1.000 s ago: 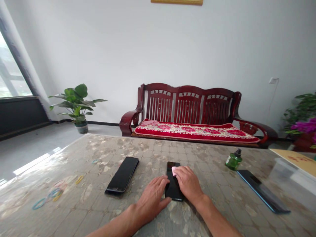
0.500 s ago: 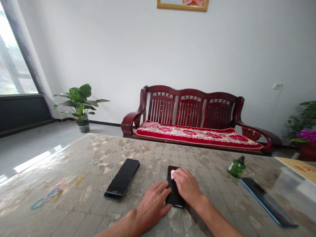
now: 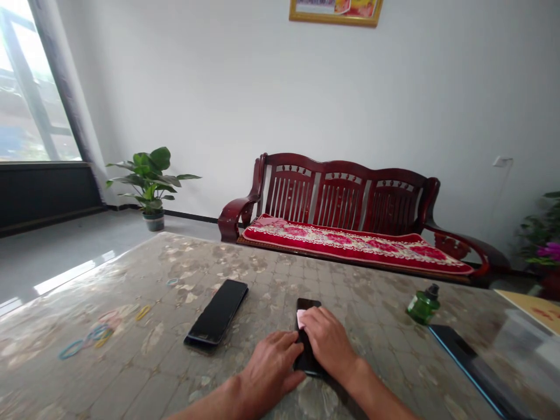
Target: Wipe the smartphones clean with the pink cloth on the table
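A black phone (image 3: 307, 305) lies flat on the patterned table (image 3: 144, 356) in front of me. My right hand (image 3: 329, 343) presses a small pink cloth (image 3: 301, 318) onto the phone's screen, fingers closed over the cloth. My left hand (image 3: 270, 367) rests flat against the phone's left edge, fingers stretched out, steadying it. A second black phone (image 3: 217, 312) lies to the left, untouched.
A small green bottle (image 3: 422, 305) stands at the right, with a dark blue-edged tablet or phone (image 3: 472, 361) beside it. Several coloured rubber bands (image 3: 98, 333) lie at the left. A red wooden bench (image 3: 350, 216) and a potted plant (image 3: 153, 178) stand beyond the table.
The pink cloth under my right hand has slid a little down and left along the phone's screen. The camera has tilted upward, showing more of the wall.
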Demonstrator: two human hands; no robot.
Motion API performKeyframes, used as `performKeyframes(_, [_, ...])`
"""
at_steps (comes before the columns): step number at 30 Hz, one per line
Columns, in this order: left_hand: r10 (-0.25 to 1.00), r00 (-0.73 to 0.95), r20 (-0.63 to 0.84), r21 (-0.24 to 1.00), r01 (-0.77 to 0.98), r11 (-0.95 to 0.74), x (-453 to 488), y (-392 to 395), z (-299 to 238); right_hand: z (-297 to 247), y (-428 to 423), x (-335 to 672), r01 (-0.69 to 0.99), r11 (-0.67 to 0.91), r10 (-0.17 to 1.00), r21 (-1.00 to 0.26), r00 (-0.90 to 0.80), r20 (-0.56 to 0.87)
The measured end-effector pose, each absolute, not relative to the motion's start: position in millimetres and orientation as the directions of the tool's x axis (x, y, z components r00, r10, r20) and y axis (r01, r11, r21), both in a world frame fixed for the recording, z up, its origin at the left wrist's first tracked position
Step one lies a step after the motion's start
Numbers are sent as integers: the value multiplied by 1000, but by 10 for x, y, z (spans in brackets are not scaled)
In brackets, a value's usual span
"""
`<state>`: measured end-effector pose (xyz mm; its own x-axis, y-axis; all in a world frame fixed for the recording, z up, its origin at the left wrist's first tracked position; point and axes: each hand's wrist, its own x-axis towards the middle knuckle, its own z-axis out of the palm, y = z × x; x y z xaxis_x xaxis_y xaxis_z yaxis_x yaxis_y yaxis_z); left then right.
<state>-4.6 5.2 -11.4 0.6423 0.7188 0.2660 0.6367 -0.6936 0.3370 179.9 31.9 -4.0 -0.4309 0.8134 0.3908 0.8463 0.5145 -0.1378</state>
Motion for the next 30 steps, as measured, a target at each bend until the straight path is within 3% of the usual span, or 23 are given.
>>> performKeyframes(6, [703, 652, 286, 319, 627, -711, -66, 58, -125, 26, 665, 1770, 880, 459, 832, -121, -378, 407])
performKeyframes(15, [718, 628, 302, 332, 637, -696, -45, 72, -158, -27, 211, 1892, 822, 549, 798, -151, -461, 388])
performKeyframes(23, [702, 633, 327, 310, 630, -712, -76, 99, -210, 26, 561, 1992, 908, 410, 848, -88, -344, 404])
performKeyframes(30, [706, 614, 354, 320, 629, -708, -64, 82, -217, -55, 75, 2058, 853, 493, 818, -172, -388, 424])
